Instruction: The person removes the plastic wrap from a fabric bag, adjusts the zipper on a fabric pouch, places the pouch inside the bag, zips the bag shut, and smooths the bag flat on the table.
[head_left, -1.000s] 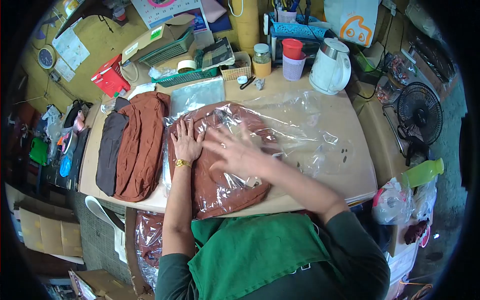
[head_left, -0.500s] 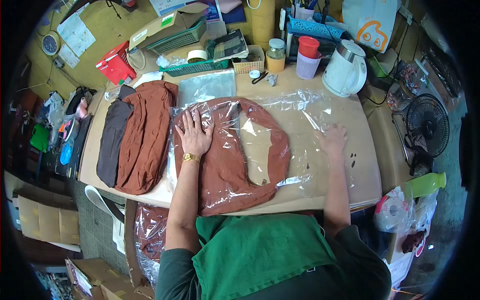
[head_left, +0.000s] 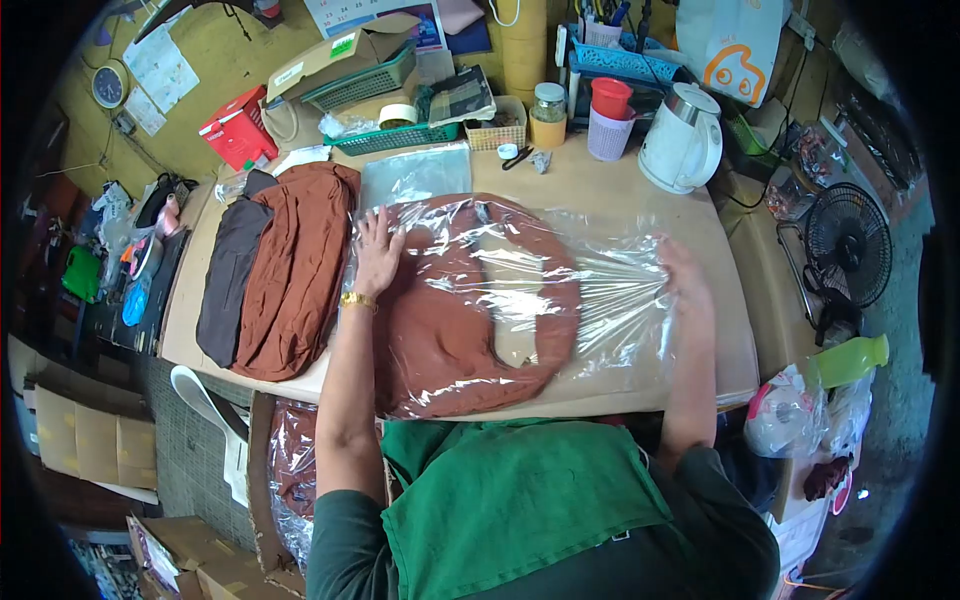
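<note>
A clear plastic bag (head_left: 620, 300) lies on the table with a rust-brown fabric item (head_left: 425, 345) inside, rounded on its right side around a gap. My right hand (head_left: 684, 278) is closed on the bag's right end, and the film is stretched into creases running toward it. At the left edge of the bag, my left hand (head_left: 377, 252) rests with its fingers extended and somewhat apart. To the left of that hand lies a folded stack of rust-brown fabric (head_left: 300, 270) with a dark grey fabric piece (head_left: 228, 285) along its side.
Flat clear bags (head_left: 415, 175) lie behind the brown item. Along the back stand green baskets (head_left: 395, 138), a jar (head_left: 549, 115), a purple cup (head_left: 609, 135) and a white electric kettle (head_left: 682, 140). A fan (head_left: 850, 250) is at the right. Below the table is a cardboard box (head_left: 262, 480).
My right hand has gone from lying on the bag to gripping its end, pulling the film taut. My left hand has shifted left, from atop the brown fabric to the bag's edge.
</note>
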